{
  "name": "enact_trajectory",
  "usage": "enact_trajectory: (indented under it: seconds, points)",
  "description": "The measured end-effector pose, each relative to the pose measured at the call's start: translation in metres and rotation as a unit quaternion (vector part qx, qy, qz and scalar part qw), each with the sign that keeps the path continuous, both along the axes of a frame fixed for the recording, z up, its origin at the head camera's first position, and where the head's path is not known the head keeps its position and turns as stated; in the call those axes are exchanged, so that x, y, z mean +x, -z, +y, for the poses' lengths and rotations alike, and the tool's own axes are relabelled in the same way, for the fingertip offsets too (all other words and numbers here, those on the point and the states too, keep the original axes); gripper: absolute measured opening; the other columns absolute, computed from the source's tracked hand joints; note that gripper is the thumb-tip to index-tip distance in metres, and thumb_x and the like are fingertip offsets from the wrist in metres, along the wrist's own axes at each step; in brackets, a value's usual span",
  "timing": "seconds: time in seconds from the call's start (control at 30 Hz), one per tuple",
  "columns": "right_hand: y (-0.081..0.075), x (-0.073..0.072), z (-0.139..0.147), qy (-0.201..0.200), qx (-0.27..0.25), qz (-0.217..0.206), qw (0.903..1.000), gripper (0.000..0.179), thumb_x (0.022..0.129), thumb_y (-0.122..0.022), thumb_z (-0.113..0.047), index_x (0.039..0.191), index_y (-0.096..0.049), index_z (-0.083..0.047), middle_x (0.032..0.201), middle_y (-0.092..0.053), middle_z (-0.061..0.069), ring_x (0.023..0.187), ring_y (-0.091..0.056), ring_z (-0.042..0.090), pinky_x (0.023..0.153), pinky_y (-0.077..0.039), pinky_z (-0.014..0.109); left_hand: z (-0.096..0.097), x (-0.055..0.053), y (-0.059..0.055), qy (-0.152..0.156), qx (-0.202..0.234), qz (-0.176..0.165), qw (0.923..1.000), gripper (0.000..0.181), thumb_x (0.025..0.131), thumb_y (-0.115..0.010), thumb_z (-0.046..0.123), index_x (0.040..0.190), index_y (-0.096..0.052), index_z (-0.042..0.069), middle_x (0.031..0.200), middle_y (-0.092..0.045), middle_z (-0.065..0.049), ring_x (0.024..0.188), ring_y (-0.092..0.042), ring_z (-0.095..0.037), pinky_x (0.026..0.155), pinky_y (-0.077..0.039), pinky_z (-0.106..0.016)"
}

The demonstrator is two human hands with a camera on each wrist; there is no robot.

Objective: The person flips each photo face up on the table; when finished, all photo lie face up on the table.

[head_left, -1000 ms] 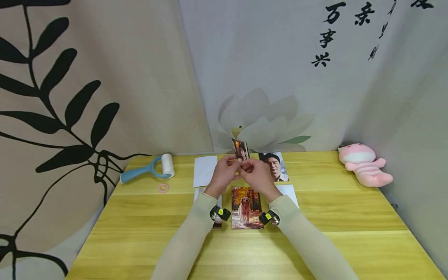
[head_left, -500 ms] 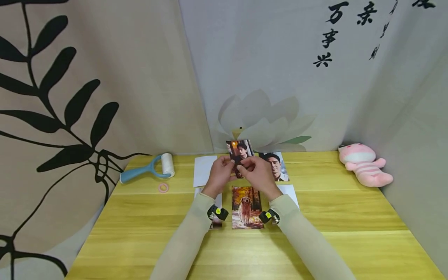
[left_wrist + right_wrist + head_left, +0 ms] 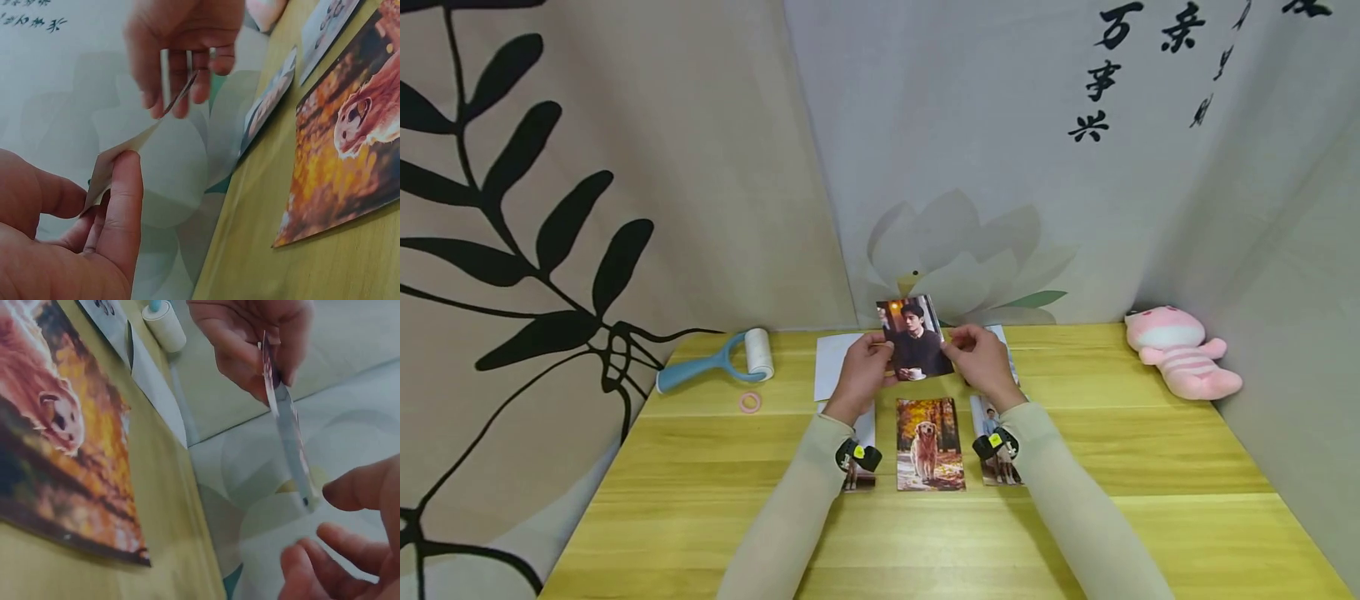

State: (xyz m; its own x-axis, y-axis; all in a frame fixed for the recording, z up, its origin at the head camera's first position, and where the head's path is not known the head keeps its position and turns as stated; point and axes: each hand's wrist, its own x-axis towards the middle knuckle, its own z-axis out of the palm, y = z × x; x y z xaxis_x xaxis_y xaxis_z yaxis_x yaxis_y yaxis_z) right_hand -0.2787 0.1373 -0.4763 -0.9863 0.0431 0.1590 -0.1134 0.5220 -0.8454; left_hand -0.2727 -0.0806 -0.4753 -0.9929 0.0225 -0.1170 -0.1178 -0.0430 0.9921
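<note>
A photo print (image 3: 916,346) of a person in a dark sweater is held up above the back of the table. My left hand (image 3: 863,371) pinches its left edge between thumb and fingers. At the opposite edge is my right hand (image 3: 983,362); in the right wrist view its thumb and fingers are spread just off the edge of the print (image 3: 289,428), not gripping it. Whether the print is a single sheet or several is hard to tell. A photo of a golden dog (image 3: 927,446) lies on the table below the hands.
Photos of standing people (image 3: 998,462) lie near the right wrist, partly covered. White sheets (image 3: 835,367) lie at the left. Further left are a blue-handled lint roller (image 3: 700,368) and a pink ring (image 3: 750,402). A pink plush toy (image 3: 1180,354) sits at the back right.
The print has turned from nearly edge-on to face the head camera. My right hand has drawn away to the right and let go of it; the left still holds on.
</note>
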Motion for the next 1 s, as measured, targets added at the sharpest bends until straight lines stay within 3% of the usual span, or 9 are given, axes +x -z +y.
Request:
enact_trajectory:
  seconds: [0.13, 0.3, 0.37, 0.47, 0.6, 0.77, 1.0]
  points:
    - [0.006, -0.001, 0.004, -0.021, -0.027, -0.034, 0.9988, 0.032, 0.1, -0.071, -0.025, 0.127, -0.074, -0.007, 0.104, -0.075, 0.011, 0.091, -0.072, 0.026, 0.076, -0.056, 0.038, -0.002, -0.002, 0.002, 0.005, 0.006, -0.001, 1.0, 0.028, 0.11, -0.055, 0.017, 0.131, -0.059, -0.001, 0.104, -0.066, -0.009, 0.082, -0.068, -0.016, 0.075, -0.066, -0.041]
    - [0.01, -0.001, 0.003, -0.04, -0.056, -0.047, 0.9965, 0.027, 0.099, -0.071, -0.017, 0.123, -0.074, -0.003, 0.085, -0.072, 0.006, 0.078, -0.072, 0.043, 0.055, -0.048, 0.029, -0.003, -0.004, 0.007, 0.005, 0.0, -0.003, 1.0, 0.035, 0.11, -0.057, 0.019, 0.139, -0.058, -0.001, 0.107, -0.067, -0.01, 0.083, -0.068, -0.014, 0.068, -0.065, -0.033]
    - [0.011, -0.001, 0.003, -0.044, -0.064, -0.053, 0.9955, 0.026, 0.099, -0.071, -0.016, 0.122, -0.073, -0.003, 0.082, -0.071, 0.006, 0.084, -0.071, 0.05, 0.054, -0.048, 0.029, -0.004, -0.005, 0.01, 0.003, 0.002, -0.005, 1.0, 0.038, 0.11, -0.058, 0.02, 0.141, -0.058, 0.0, 0.105, -0.066, -0.009, 0.082, -0.068, -0.014, 0.067, -0.064, -0.032]
    - [0.011, -0.002, 0.004, -0.042, -0.079, -0.065, 0.9939, 0.026, 0.1, -0.07, -0.015, 0.123, -0.073, -0.003, 0.084, -0.071, 0.006, 0.084, -0.071, 0.05, 0.054, -0.052, 0.031, -0.006, -0.006, 0.013, 0.006, 0.016, -0.009, 0.9998, 0.04, 0.108, -0.061, 0.018, 0.143, -0.056, 0.0, 0.104, -0.066, -0.009, 0.081, -0.067, -0.014, 0.07, -0.065, -0.034]
    - [0.015, -0.003, 0.005, -0.024, -0.091, -0.07, 0.9931, 0.024, 0.1, -0.069, -0.012, 0.122, -0.073, -0.001, 0.09, -0.072, 0.009, 0.081, -0.072, 0.047, 0.057, -0.058, 0.036, -0.007, -0.006, 0.017, 0.023, 0.024, -0.026, 0.9991, 0.045, 0.105, -0.065, 0.007, 0.147, -0.053, 0.0, 0.116, -0.063, -0.013, 0.089, -0.067, -0.016, 0.077, -0.066, -0.032]
    - [0.024, -0.004, 0.006, -0.017, -0.072, -0.069, 0.9949, 0.021, 0.1, -0.07, -0.011, 0.117, -0.075, 0.001, 0.1, -0.07, 0.014, 0.075, -0.075, 0.034, 0.059, -0.06, 0.033, -0.006, -0.005, 0.022, 0.037, -0.003, -0.036, 0.9987, 0.05, 0.1, -0.065, -0.003, 0.149, -0.052, -0.003, 0.13, -0.06, -0.021, 0.097, -0.068, -0.02, 0.08, -0.065, -0.029]
    - [0.034, -0.003, 0.007, -0.036, -0.033, -0.08, 0.9956, 0.023, 0.099, -0.071, -0.009, 0.118, -0.076, 0.001, 0.097, -0.078, 0.017, 0.079, -0.077, 0.029, 0.062, -0.059, 0.028, -0.005, -0.008, 0.031, 0.031, -0.051, -0.04, 0.9974, 0.048, 0.1, -0.066, -0.004, 0.147, -0.055, -0.005, 0.128, -0.061, -0.023, 0.092, -0.068, -0.018, 0.083, -0.065, -0.034]
